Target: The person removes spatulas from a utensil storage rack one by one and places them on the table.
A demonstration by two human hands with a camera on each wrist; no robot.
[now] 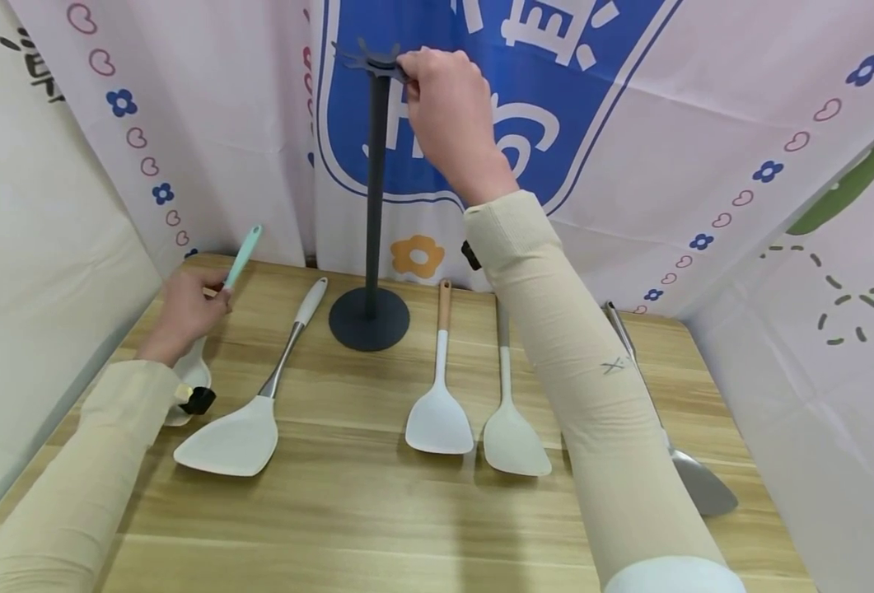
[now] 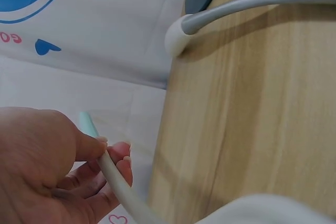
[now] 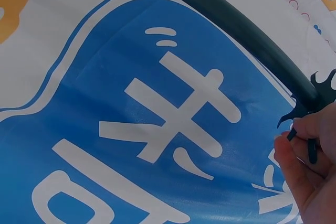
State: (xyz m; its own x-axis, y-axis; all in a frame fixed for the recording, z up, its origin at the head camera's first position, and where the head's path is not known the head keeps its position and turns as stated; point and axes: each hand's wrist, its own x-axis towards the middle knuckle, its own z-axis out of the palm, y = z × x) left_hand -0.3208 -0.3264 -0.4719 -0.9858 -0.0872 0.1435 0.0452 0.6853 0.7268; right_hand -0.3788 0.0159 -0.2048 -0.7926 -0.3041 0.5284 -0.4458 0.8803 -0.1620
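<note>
My left hand (image 1: 190, 313) pinches a kitchen utensil with a mint-green handle tip (image 1: 244, 254) between thumb and fingers. In the left wrist view its pale shaft (image 2: 118, 182) slants away from the fingers; its white head is blurred there and partly covered by the wrist in the head view. A dark grey utensil rack (image 1: 377, 189) stands upright on a round base at the table's back. Up at its top, my right hand (image 1: 451, 115) grips one of the curved hooks (image 3: 291, 111). Beside the left hand lies a white spatula (image 1: 232, 436) with a steel shaft.
On the wooden table (image 1: 333, 527) lie a white spatula with a wooden handle end (image 1: 440, 420), a cream spatula (image 1: 514, 441), and a steel turner (image 1: 703, 486) partly behind the right sleeve. A printed cloth (image 1: 244, 123) hangs close behind the rack.
</note>
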